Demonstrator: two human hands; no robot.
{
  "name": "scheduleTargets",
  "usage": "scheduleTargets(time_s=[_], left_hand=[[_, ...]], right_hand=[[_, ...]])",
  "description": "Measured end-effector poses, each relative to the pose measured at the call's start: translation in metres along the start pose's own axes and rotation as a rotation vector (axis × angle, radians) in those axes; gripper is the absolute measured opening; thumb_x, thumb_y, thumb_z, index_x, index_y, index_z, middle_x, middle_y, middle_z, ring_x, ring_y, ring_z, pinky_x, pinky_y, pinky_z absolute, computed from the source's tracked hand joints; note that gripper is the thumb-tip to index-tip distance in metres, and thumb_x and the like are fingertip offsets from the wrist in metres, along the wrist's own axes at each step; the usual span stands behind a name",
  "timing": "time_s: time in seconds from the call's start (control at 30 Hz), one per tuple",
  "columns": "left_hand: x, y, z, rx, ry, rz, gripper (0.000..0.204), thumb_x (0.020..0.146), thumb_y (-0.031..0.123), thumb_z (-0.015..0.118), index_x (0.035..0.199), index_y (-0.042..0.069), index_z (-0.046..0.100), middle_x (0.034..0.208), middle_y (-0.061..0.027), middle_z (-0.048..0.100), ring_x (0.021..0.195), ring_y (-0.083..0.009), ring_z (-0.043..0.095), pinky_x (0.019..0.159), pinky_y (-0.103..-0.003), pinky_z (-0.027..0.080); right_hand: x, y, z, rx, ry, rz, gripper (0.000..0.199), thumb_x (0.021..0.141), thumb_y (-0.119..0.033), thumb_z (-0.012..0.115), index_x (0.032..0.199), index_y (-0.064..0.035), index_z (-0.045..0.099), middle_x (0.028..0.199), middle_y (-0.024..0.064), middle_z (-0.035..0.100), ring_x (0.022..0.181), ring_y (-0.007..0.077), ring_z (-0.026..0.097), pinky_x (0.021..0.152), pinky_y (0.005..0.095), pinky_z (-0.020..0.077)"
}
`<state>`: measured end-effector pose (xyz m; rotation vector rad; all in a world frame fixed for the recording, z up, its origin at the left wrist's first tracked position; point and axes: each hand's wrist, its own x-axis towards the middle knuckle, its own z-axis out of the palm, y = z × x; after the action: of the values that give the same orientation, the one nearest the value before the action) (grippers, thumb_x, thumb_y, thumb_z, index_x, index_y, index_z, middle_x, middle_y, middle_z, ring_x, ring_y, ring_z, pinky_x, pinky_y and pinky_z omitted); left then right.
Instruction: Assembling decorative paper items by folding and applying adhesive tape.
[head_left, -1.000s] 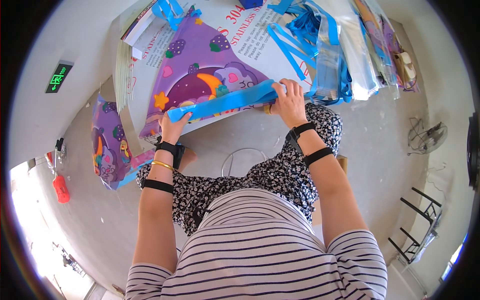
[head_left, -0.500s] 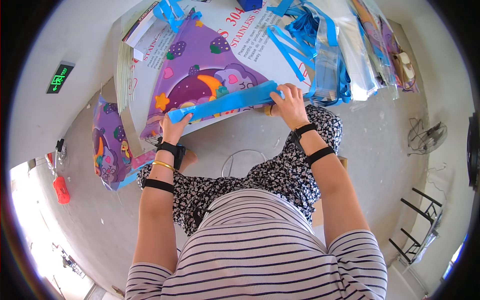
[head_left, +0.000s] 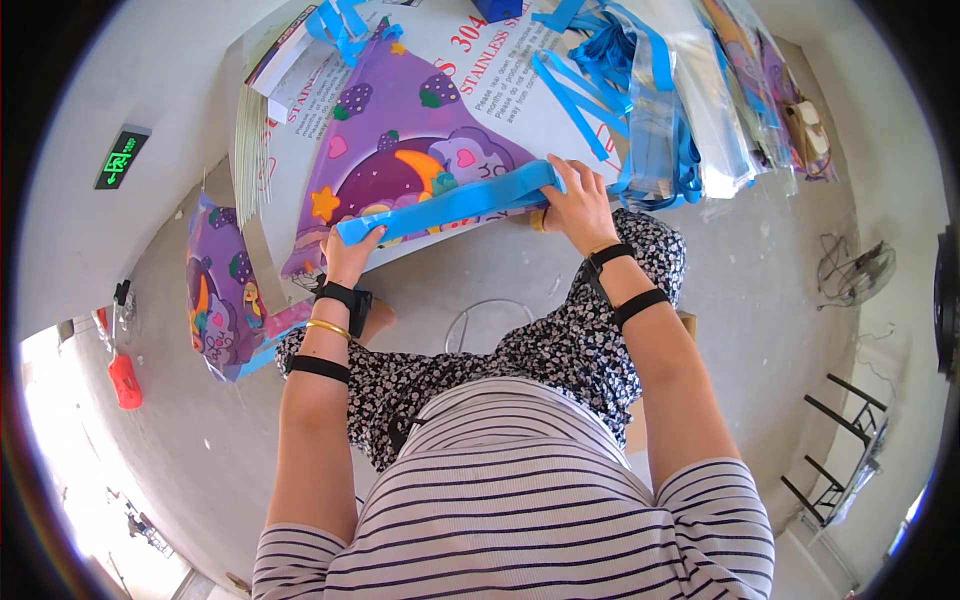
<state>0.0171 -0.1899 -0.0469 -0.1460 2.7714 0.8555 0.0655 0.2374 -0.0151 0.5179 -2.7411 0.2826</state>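
Note:
A purple plastic sheet point(head_left: 390, 110), printed with berries, stars and a moon, lies on the white-covered table. Along its near edge runs a flat blue strip point(head_left: 450, 204), drawn out between my hands and sloping up toward the right. The strip's left end is pinched between the thumb and fingers of my left hand point(head_left: 349, 257). My right hand point(head_left: 583, 210) grips the other end, thumb underneath and fingers curled over the top. Part of the sheet's near edge is hidden behind the strip.
Tangled blue strips point(head_left: 605, 60) and clear plastic sheets point(head_left: 715, 120) lie at the table's right. A stack of white sheets point(head_left: 252, 150) is at the left edge. Another purple printed sheet point(head_left: 215, 280) hangs below it. A fan point(head_left: 862, 272) stands at the far right.
My right hand's fingers have shifted slightly on the strip's end, and the strip looks a little narrower there. My left hand stays almost where it was.

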Motion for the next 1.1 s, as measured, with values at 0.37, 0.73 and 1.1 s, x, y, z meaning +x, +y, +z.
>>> scheduleTargets(time_s=[0.37,0.73,1.1], left_hand=[[-0.004,-0.010,0.015,-0.070,0.157,-0.016,0.056,0.073,0.045,0.088,0.108,0.006,0.068,0.107,-0.0142,0.070,0.104,-0.0325,0.063,0.100,-0.047,0.038],[0.001,0.021,0.021,-0.106,0.281,-0.015,0.057,0.074,0.042,0.087,0.112,0.004,0.067,0.116,-0.0135,0.065,0.116,-0.0323,0.059,0.108,-0.049,0.032],[-0.013,0.033,-0.001,0.105,0.466,0.067,0.061,0.075,0.030,0.087,0.127,0.016,0.059,0.127,-0.0052,0.057,0.121,-0.0305,0.053,0.102,-0.051,0.036]], right_hand=[[-0.003,0.021,0.023,0.002,-0.006,0.129,0.017,0.080,-0.014,0.071,0.097,-0.0147,0.075,0.123,-0.0014,0.067,0.107,0.0231,0.062,0.096,0.0422,0.0436],[0.029,0.055,0.033,-0.036,-0.024,0.016,0.019,0.083,-0.010,0.069,0.102,-0.0124,0.072,0.124,0.0003,0.065,0.113,0.0228,0.061,0.102,0.0444,0.0438],[0.032,0.075,0.031,-0.053,-0.066,-0.253,0.026,0.083,-0.012,0.068,0.109,-0.0115,0.070,0.128,0.0014,0.061,0.118,0.0225,0.059,0.103,0.0430,0.0456]])
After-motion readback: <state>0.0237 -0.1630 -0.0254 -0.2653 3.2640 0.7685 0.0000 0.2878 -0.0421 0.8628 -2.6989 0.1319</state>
